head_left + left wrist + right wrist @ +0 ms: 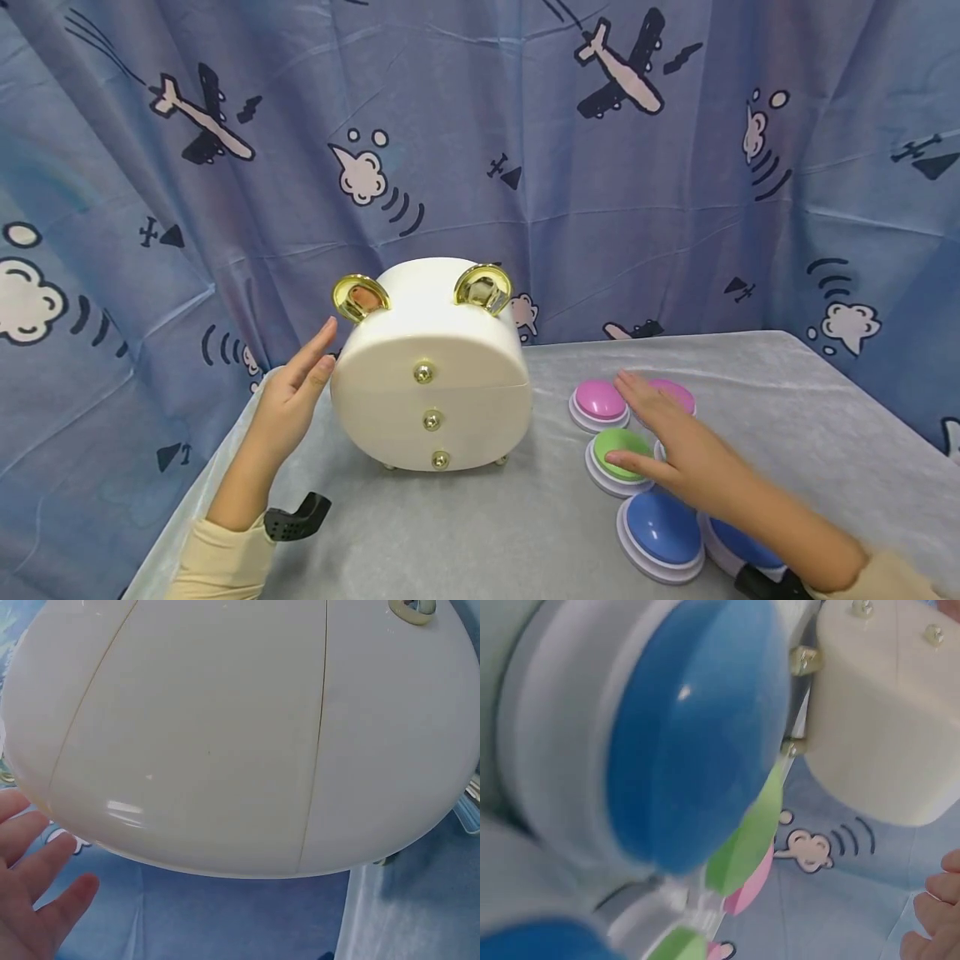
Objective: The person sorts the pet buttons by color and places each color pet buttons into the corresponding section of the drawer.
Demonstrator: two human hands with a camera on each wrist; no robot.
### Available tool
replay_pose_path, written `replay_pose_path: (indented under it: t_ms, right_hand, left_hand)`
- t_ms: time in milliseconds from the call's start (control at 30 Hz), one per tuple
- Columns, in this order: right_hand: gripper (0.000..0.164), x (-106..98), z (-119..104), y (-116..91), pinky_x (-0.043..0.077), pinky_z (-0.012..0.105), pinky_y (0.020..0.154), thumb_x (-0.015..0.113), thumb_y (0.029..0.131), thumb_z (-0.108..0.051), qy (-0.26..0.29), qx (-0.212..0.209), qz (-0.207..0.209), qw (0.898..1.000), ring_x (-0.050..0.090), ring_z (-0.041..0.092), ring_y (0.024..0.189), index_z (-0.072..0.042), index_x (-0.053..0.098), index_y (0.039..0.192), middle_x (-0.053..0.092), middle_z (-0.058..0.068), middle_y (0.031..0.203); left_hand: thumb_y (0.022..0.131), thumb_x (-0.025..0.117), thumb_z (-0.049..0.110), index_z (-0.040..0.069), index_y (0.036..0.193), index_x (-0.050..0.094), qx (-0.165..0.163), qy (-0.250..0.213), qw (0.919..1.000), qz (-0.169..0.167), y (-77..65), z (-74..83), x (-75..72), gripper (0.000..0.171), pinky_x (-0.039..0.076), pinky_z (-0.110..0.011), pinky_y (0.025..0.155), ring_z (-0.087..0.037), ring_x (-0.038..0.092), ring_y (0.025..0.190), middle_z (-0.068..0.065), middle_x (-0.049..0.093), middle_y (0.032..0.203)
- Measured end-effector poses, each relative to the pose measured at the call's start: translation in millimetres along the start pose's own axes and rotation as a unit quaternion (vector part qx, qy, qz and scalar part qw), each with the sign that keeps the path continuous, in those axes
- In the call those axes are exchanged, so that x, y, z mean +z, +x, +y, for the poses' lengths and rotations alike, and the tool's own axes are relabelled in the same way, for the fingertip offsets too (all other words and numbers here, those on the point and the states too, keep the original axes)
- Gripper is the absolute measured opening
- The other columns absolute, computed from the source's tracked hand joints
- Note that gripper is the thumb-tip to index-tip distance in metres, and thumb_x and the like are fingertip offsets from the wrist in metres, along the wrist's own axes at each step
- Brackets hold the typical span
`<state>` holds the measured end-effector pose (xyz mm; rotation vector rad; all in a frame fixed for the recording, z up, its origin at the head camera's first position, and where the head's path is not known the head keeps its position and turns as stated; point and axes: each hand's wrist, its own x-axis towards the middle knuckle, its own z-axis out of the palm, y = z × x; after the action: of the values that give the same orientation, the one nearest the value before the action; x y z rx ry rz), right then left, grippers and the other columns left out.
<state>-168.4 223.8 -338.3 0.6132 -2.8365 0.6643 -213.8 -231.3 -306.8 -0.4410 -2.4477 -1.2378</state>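
A white rounded drawer box (431, 408) with gold ears and three gold knobs down its front stands upright on the table. My left hand (288, 408) is at its left side, fingers straight; whether they touch the box cannot be told. In the left wrist view the box's seamed side (217, 750) fills most of the picture. Over a group of round push buttons, my right hand (686, 454) is held with straight fingers, gripping nothing. Around it are a pink button (600, 398), a green button (618, 450) and a blue button (663, 527), partly covering others behind.
A grey cloth covers the table (442, 533). Behind it hangs a blue curtain (450, 100) printed with planes and clouds. Each wrist carries a black strap mount, such as the left mount (297, 518).
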Motion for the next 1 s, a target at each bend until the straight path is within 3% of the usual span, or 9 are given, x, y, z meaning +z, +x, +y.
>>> replay_pose_path:
  t_ms: [100, 333, 533, 567, 700, 767, 800, 933, 1000]
  right_hand:
    - [0.09, 1.5, -9.3, 0.1, 0.033, 0.071, 0.109, 0.069, 0.088, -0.055, 0.002, -0.008, 0.004, 1.0, 0.033, 0.045, 0.145, -0.014, 0.028, 0.158, 0.031, 0.017, 0.162]
    - [0.088, 6.9, -21.9, -0.1, 0.037, 0.068, 0.108, 0.069, 0.088, -0.053, 0.014, -0.025, 0.017, 0.999, 0.036, 0.045, 0.144, -0.02, 0.029, 0.158, 0.032, 0.014, 0.162]
    - [0.087, 10.1, -29.0, 0.5, 0.038, 0.063, 0.109, 0.071, 0.087, -0.053, 0.003, -0.054, 0.033, 0.998, 0.037, 0.039, 0.145, -0.018, 0.032, 0.157, 0.034, 0.012, 0.161]
    - [0.087, 10.3, -30.2, 0.2, 0.038, 0.059, 0.111, 0.071, 0.087, -0.053, 0.0, -0.057, 0.034, 0.998, 0.037, 0.037, 0.145, -0.019, 0.032, 0.157, 0.034, 0.01, 0.161]
    - [0.086, 12.2, -35.0, -1.9, 0.027, 0.021, 0.12, 0.072, 0.087, -0.051, -0.005, -0.082, 0.047, 0.995, 0.04, 0.031, 0.145, -0.02, 0.033, 0.157, 0.037, 0.006, 0.161]
    - [0.086, 13.0, -38.2, -3.2, 0.028, 0.017, 0.118, 0.072, 0.087, -0.051, -0.01, -0.092, 0.049, 0.995, 0.041, 0.027, 0.144, -0.023, 0.032, 0.157, 0.036, 0.002, 0.161]
    - [0.086, 13.4, -39.9, -3.7, 0.03, 0.018, 0.117, 0.072, 0.087, -0.051, -0.008, -0.098, 0.048, 0.994, 0.042, 0.026, 0.144, -0.024, 0.031, 0.157, 0.035, 0.001, 0.162]
    - [0.086, 13.0, -49.6, -3.8, 0.044, 0.05, 0.109, 0.069, 0.088, -0.052, -0.003, -0.104, 0.035, 0.994, 0.039, 0.022, 0.146, -0.027, 0.026, 0.159, 0.03, -0.003, 0.164]
    - [0.085, 13.4, -55.0, -3.0, 0.044, 0.052, 0.108, 0.069, 0.089, -0.051, 0.011, -0.11, 0.032, 0.993, 0.038, 0.023, 0.147, -0.027, 0.026, 0.159, 0.029, -0.003, 0.164]
  left_hand:
    - [0.108, 0.042, 0.03, 0.027, 0.154, 0.037, -0.002, -0.01, 1.0, 0.0, -0.8, -0.4, 0.3, 0.047, 0.027, 0.001, 0.104, -0.027, 0.034, 0.148, 0.0, 0.036, 0.16]
    - [0.108, 0.041, 0.028, 0.02, 0.154, 0.039, 0.008, -0.031, 0.9995, -0.001, -1.6, -3.1, 2.9, 0.046, 0.027, 0.001, 0.105, -0.024, 0.034, 0.148, -0.003, 0.038, 0.159]
    - [0.109, 0.041, 0.026, 0.014, 0.153, 0.04, 0.018, -0.046, 0.9988, 0.001, -3.2, -5.1, 5.5, 0.046, 0.027, 0.002, 0.105, 0.005, 0.032, 0.142, -0.004, 0.038, 0.16]
    - [0.109, 0.041, 0.025, 0.013, 0.153, 0.041, 0.019, -0.048, 0.9986, 0.004, -3.6, -5.0, 6.2, 0.046, 0.028, 0.002, 0.105, 0.01, 0.032, 0.139, -0.005, 0.038, 0.159]
    - [0.108, 0.042, 0.021, 0.012, 0.151, 0.044, 0.026, -0.064, 0.9975, 0.011, -4.8, -4.3, 9.1, 0.044, 0.03, 0.001, 0.105, 0.018, 0.035, 0.133, -0.007, 0.041, 0.157]
    - [0.108, 0.042, 0.02, 0.012, 0.15, 0.046, 0.028, -0.071, 0.997, 0.013, -4.9, -4.5, 10.5, 0.043, 0.031, 0.0, 0.105, 0.019, 0.037, 0.131, -0.008, 0.042, 0.156]
    - [0.108, 0.043, 0.019, 0.012, 0.15, 0.046, 0.027, -0.073, 0.9968, 0.014, -4.9, -4.8, 11.2, 0.043, 0.031, 0.0, 0.105, 0.019, 0.037, 0.131, -0.008, 0.042, 0.156]
    - [0.108, 0.043, 0.019, 0.013, 0.149, 0.047, 0.025, -0.078, 0.9965, 0.017, -4.5, -5.1, 12.3, 0.042, 0.032, 0.0, 0.104, 0.02, 0.038, 0.13, -0.008, 0.044, 0.155]
    - [0.108, 0.042, 0.019, 0.013, 0.149, 0.047, 0.024, -0.081, 0.9963, 0.018, -4.4, -5.4, 12.7, 0.042, 0.033, 0.0, 0.104, 0.02, 0.039, 0.129, -0.009, 0.045, 0.154]
